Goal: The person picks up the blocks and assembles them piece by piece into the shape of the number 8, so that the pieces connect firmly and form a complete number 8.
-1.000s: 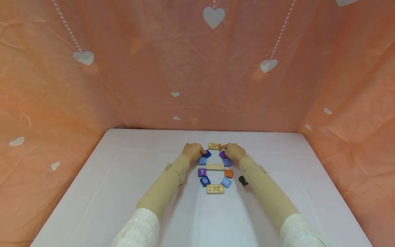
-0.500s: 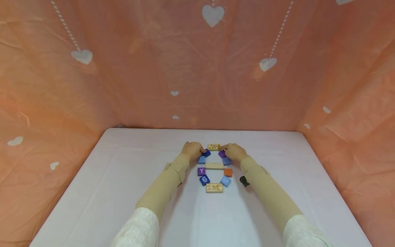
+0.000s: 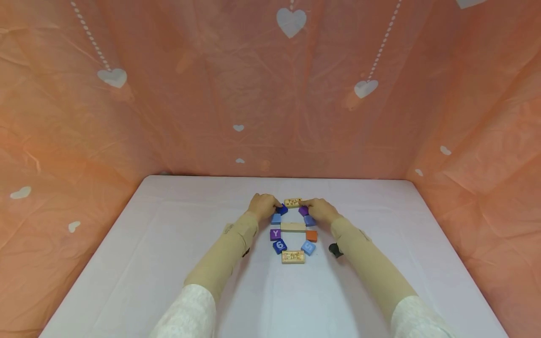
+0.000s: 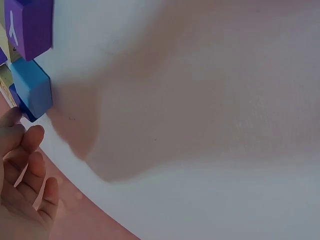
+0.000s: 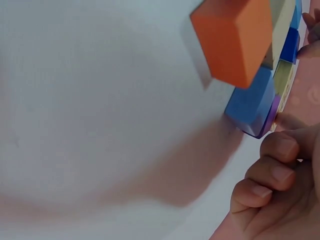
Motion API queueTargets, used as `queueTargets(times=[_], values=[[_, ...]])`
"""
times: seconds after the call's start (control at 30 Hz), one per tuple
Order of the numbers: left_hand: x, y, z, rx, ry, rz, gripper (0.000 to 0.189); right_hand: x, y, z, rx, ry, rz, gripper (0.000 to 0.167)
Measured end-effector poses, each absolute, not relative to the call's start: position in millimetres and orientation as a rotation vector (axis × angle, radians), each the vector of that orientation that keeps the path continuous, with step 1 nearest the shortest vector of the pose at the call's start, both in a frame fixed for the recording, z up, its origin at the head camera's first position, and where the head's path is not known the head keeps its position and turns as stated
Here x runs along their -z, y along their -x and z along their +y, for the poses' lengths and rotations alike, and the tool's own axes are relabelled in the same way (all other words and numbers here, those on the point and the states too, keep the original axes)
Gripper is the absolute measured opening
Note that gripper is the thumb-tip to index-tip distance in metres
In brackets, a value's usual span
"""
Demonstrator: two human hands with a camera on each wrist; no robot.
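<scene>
Small painted blocks form a rounded figure with a crossbar in the head view. My left hand (image 3: 263, 206) has a fingertip on the dark blue block (image 3: 282, 209) at the upper left; its other fingers are loosely bent in the left wrist view. Below that block lies a light blue block (image 4: 31, 82). My right hand (image 3: 322, 210) stretches its index finger to the patterned wooden block (image 3: 292, 203) at the top, the other fingers curled in. Beside this hand are a purple block (image 3: 303, 211) and a blue block (image 5: 251, 100).
A plain wooden block (image 3: 293, 227) spans the middle. Lower down lie a purple Y block (image 3: 275, 234), an orange block (image 3: 311, 236), a blue 6 block (image 3: 280, 246), a light blue 5 block (image 3: 308, 247) and another patterned block (image 3: 293, 257). The white table (image 3: 148, 244) meets orange curtains behind.
The top patterned block has shifted slightly toward me and turned a little under my right index finger. My left hand stays at the dark blue block. The head view has shifted slightly.
</scene>
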State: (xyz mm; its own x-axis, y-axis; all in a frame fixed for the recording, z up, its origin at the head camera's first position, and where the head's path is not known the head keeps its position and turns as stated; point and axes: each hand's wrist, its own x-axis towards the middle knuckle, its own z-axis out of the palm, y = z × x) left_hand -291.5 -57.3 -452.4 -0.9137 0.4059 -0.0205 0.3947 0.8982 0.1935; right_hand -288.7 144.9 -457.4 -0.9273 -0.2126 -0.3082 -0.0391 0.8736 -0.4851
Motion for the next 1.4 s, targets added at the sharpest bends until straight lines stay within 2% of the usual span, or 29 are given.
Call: queueTargets(times=[0.4,1.4], values=[[454.4,289.1,-57.4,-0.27,-0.658,3.005,0.027,458.5,286.8,141.3,0.664,0.185,2.69,0.049],[455.4,287.7,-56.2,-0.239,-0.706,3.045,0.027,462.6,281.8,140.9,0.673,0.205,2.692,0.046]])
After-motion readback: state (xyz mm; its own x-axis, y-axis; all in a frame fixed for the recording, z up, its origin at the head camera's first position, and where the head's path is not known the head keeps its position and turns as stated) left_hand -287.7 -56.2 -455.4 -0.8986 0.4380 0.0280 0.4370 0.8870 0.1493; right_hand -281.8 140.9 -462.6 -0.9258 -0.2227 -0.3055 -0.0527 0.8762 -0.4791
